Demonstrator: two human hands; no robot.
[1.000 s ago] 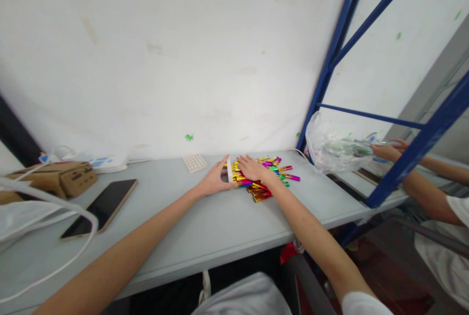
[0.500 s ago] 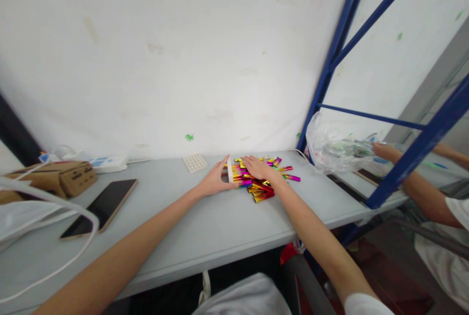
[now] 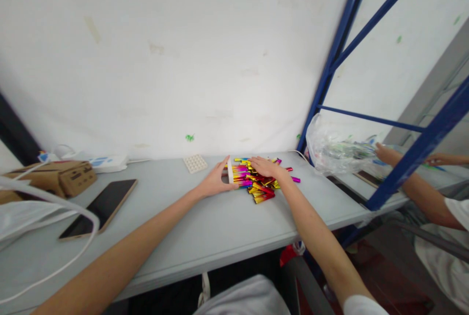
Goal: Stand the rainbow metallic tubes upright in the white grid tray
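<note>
Gripped in left hand (image 3: 214, 181): white panel (image 3: 230, 170), stood on edge on grey table (image 3: 205, 229), clasped between thumb at near end and fingers at far end. Immediately right of panel, on table: loose pile of shiny foil tubes (image 3: 263, 194), in gold, red and magenta. Close to panel, arranged roughly parallel with ends toward it; farther right, crossed at mixed angles. Cannot make out the junction between tube ends and panel; too small. Laid over middle of pile: right hand (image 3: 267, 167), palm down, fingers extended, in contact with tubes. Cannot tell if gripping any beneath. Behind left hand, near wall (image 3: 183, 61): small pale gridded tray (image 3: 195, 163), lying flat. Farther left: dark-screened device (image 3: 102, 207) and cardboard box (image 3: 76, 178). Right of pile, beside blue frame (image 3: 330, 71): clear plastic bag (image 3: 318, 146). Beyond frame: co-worker's hand (image 3: 389, 154), near bag.
</note>
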